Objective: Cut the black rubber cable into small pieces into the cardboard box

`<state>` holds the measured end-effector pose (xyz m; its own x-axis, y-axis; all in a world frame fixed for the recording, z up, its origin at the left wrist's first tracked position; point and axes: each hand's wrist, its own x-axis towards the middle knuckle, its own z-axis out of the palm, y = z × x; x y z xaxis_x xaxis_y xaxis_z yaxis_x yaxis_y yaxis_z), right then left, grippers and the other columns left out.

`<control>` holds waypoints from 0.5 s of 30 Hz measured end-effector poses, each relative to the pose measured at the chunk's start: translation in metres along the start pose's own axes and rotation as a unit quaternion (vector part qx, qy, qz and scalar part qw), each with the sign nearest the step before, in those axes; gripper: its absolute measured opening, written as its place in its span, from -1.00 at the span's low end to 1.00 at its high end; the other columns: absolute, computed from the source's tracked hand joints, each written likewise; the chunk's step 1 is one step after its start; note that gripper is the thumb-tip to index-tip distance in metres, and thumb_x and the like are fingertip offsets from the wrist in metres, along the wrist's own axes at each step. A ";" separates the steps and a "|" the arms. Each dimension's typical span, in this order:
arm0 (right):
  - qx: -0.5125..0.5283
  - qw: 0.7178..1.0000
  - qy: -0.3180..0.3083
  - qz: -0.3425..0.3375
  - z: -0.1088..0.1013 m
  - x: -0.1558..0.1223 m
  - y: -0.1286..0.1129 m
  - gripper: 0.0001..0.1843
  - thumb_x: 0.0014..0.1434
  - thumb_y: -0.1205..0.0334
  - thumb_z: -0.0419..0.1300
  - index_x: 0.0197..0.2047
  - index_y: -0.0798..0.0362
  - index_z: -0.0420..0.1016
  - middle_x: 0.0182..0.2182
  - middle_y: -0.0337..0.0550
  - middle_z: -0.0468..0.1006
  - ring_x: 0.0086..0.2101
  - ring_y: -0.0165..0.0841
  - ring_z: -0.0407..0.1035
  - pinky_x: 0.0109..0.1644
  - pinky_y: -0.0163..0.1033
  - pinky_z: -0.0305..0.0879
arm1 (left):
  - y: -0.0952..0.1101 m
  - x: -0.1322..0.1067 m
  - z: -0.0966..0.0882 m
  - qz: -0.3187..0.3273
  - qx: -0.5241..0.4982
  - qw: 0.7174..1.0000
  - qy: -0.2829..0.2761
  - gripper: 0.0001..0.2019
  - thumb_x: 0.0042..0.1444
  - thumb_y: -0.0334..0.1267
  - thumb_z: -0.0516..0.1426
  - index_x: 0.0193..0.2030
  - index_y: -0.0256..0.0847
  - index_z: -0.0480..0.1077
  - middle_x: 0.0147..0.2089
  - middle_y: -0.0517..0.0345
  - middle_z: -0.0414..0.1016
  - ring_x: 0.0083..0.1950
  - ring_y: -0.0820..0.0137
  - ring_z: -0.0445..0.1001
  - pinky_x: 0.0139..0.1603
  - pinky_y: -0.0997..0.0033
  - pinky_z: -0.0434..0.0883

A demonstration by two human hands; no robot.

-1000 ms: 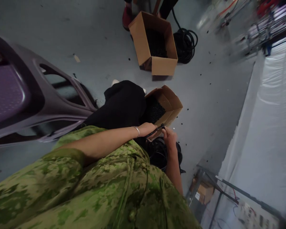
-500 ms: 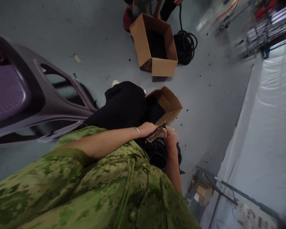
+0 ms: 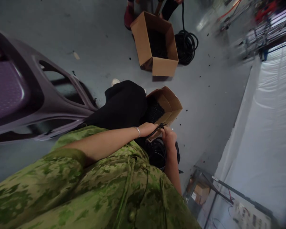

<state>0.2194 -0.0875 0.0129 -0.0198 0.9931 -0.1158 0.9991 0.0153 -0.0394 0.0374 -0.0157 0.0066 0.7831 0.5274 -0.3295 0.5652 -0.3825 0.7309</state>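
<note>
My left hand is closed around a thin black hose, which runs out between the fingers. Close beside it, my right hand pinches at the hose's end, where a small dark piece shows; its exact kind is too small to tell. Under both hands stands an open cardboard box with many small black parts inside. Below my right wrist lies a black coil, partly hidden by the forearm.
Further off, another open cardboard box holds dark parts, next to a coiled black hose. Another person's foot in a red shoe is beside it. A purple-grey car body stands at left, a metal frame at lower right.
My right hand has shifted slightly left, towards my left hand, and the small dark piece between them has moved the same way. Both hands keep their grip.
</note>
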 end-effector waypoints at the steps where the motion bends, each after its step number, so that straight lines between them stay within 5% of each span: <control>1: -0.007 1.000 -0.005 0.000 -0.002 0.000 0.000 -0.60 0.40 0.02 -0.04 -0.02 0.03 0.54 -0.22 -0.04 0.62 -0.25 -0.31 0.46 -0.27 -0.31 0.17 | 0.000 0.000 0.001 0.001 0.000 1.000 0.000 -0.72 0.25 -0.21 0.02 0.03 -0.25 0.36 -0.10 -0.14 0.60 -0.13 0.14 0.61 -0.15 0.28 0.45; 15: -0.045 0.998 -0.014 0.034 -0.003 0.005 -0.008 -0.63 0.37 0.01 0.01 -0.04 0.02 0.55 -0.27 -0.02 0.62 -0.35 -0.33 0.44 -0.34 -0.31 0.08 | -0.002 0.005 0.003 -0.005 0.004 1.000 0.010 -0.72 0.24 -0.21 0.00 -0.15 -0.30 0.48 -0.17 -0.19 0.61 -0.13 0.10 0.61 -0.16 0.28 0.44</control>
<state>0.2111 -0.0819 0.0153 0.0483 0.9886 -0.1424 0.9975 -0.0403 0.0585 0.0408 -0.0147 0.0018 0.7718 0.5465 -0.3251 0.5755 -0.3829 0.7226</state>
